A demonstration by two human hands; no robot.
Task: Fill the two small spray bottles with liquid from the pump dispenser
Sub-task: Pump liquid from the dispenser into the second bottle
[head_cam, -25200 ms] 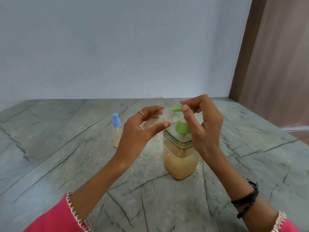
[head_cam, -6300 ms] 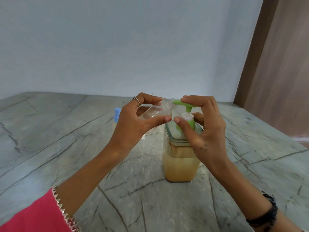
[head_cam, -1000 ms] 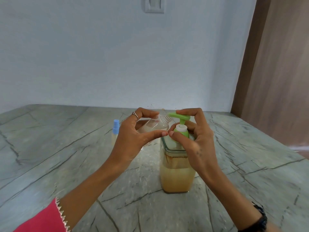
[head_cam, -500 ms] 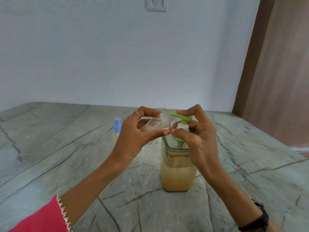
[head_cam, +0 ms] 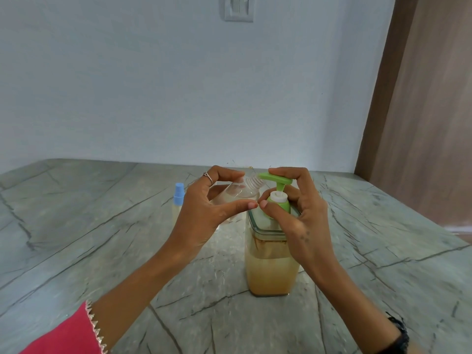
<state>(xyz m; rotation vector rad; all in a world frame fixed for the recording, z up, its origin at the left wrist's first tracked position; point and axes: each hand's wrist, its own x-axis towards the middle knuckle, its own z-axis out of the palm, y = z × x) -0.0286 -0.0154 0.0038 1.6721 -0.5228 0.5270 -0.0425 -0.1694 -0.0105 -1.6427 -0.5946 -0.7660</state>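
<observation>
My left hand (head_cam: 204,215) grips an uncapped clear spray bottle (head_cam: 240,194), tilted so that its threaded neck meets the green spout. The square pump dispenser (head_cam: 268,267) stands in the middle of the counter, about half full of yellowish liquid. My right hand (head_cam: 298,213) is wrapped round its green pump head (head_cam: 277,181): fingers lie on top of the spout and the thumb sits under the collar. The pump head is raised. A second spray bottle (head_cam: 178,203) with a blue cap stands upright behind my left hand, partly hidden by it.
The grey marbled counter (head_cam: 102,251) runs back to a white wall with a switch plate (head_cam: 239,7). A brown wooden panel (head_cam: 421,123) rises at the right, where the counter's edge falls away.
The pump head has come up from its pressed-down position of half a second ago. The uncapped bottle stays at the spout, and both hands keep their hold.
</observation>
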